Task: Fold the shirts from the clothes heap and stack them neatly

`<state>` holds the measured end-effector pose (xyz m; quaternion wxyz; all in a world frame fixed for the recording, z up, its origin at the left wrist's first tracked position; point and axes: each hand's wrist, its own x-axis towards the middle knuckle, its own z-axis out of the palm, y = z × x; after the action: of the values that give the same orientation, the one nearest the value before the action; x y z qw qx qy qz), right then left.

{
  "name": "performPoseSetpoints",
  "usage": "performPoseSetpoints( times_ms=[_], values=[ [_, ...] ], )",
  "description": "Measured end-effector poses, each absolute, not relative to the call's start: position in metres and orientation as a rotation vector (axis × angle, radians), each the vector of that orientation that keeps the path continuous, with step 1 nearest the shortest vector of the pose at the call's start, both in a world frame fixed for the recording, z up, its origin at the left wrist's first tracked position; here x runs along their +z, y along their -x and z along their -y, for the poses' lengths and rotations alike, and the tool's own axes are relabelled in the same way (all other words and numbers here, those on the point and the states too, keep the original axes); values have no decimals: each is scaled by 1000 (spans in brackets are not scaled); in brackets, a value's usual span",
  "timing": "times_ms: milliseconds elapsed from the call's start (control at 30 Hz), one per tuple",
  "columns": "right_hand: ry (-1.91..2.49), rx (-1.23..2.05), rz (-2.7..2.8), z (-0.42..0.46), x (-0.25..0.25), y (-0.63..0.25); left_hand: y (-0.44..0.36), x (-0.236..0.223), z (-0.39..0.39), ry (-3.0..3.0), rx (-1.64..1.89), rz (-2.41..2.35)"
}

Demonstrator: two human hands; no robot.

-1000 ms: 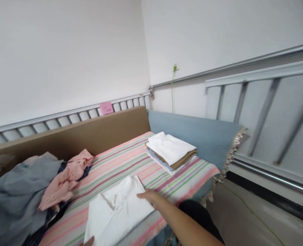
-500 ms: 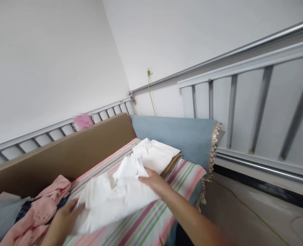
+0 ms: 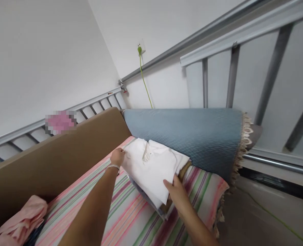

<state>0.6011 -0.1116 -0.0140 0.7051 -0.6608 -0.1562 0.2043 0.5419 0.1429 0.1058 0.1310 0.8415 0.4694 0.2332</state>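
A folded white shirt (image 3: 151, 171) lies on top of a stack of folded clothes (image 3: 143, 194), whose grey and brown layers show at the edges. My left hand (image 3: 117, 157), with a bracelet at the wrist, is closed on the shirt's far left edge. At the near right edge my right hand (image 3: 175, 189) pinches the same shirt, thumb on top and the other fingers partly hidden. Collar and buttons show near the shirt's upper middle.
The stack rests on a striped sheet (image 3: 125, 212). A brown backrest (image 3: 64, 147) runs along the left, and a blue quilted cover (image 3: 187, 133) with lace trim drapes the end. Pink clothing (image 3: 25, 218) lies crumpled at lower left. A green cord (image 3: 145, 82) hangs from a socket.
Both hands have carried the white shirt from the near left onto the stack of folded clothes. The view has turned to the right and come closer.
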Motion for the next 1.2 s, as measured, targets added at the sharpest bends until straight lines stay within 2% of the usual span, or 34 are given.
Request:
performPoseSetpoints(
  times_ms=[67,133,367,567,733,833,933,1067,1200],
  values=[
    [1469,499,340,108,-32,-604,-550,79,-150,-2458,647,-1395],
    [1389,485,367,108,-30,-605,-550,69,-155,-2481,673,-1386],
    [1329,393,400,108,0,-604,-551,83,-166,-2532,840,-1327],
    [1290,758,227,107,-18,-599,-556,58,-174,-2530,583,-1468],
    [1326,801,200,114,-12,-603,-557,77,-150,-2631,614,-1494],
    [1337,851,219,117,-10,-606,-574,92,-113,-2887,696,-1231],
    [1347,881,233,119,-10,-607,-599,87,-73,-3050,504,-922],
    [1435,932,263,126,-5,-610,-620,49,-41,-3020,89,-751],
    [1494,931,213,138,5,-622,-621,11,-37,-3076,27,-734]
  ],
)
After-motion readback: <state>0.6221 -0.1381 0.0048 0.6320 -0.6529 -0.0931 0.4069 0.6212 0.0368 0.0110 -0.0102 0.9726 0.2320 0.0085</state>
